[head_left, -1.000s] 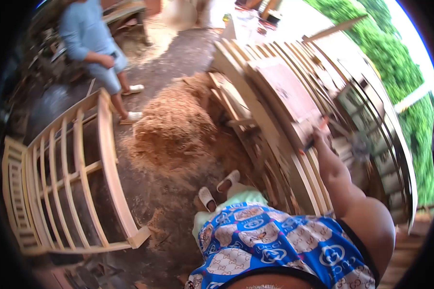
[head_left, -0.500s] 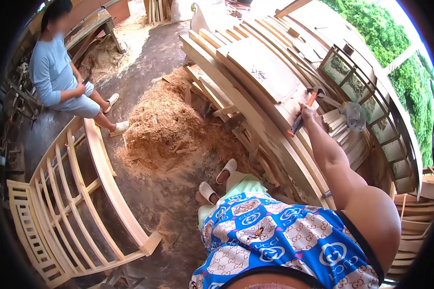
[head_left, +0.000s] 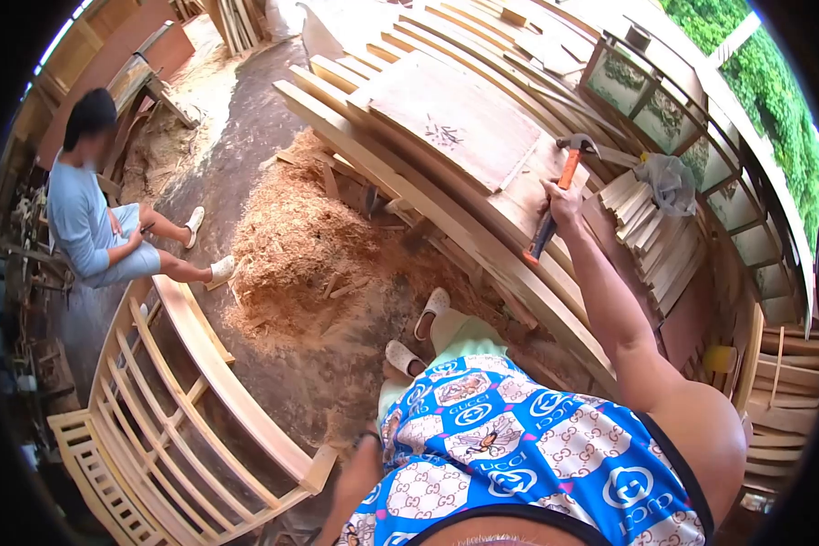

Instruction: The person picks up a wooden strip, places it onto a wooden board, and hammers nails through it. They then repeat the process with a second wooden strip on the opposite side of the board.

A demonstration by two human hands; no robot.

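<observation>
My right hand (head_left: 564, 200) is closed round the handle of a hammer (head_left: 571, 168) with an orange and black grip. The hammer's metal head points away from me, over the edge of the stacked planks. Just beyond it lies a flat board (head_left: 464, 114) with a small scatter of nails (head_left: 445, 136) on it. My left hand (head_left: 368, 448) is low beside my patterned shirt, close to the curved wooden frame (head_left: 237, 391); its fingers cannot be made out.
A seated person (head_left: 96, 205) in light blue is at the left. A sawdust heap (head_left: 291, 237) lies on the floor between that person and the plank stack (head_left: 446, 214). Right of the hammer are short wood strips (head_left: 655, 232), a plastic bag (head_left: 669, 185) and a gridded frame (head_left: 701, 150).
My left arm has come into view at the bottom. The hammer's handle is more upright in my right hand. The whole view has shifted, and the seated person's head is lower in it.
</observation>
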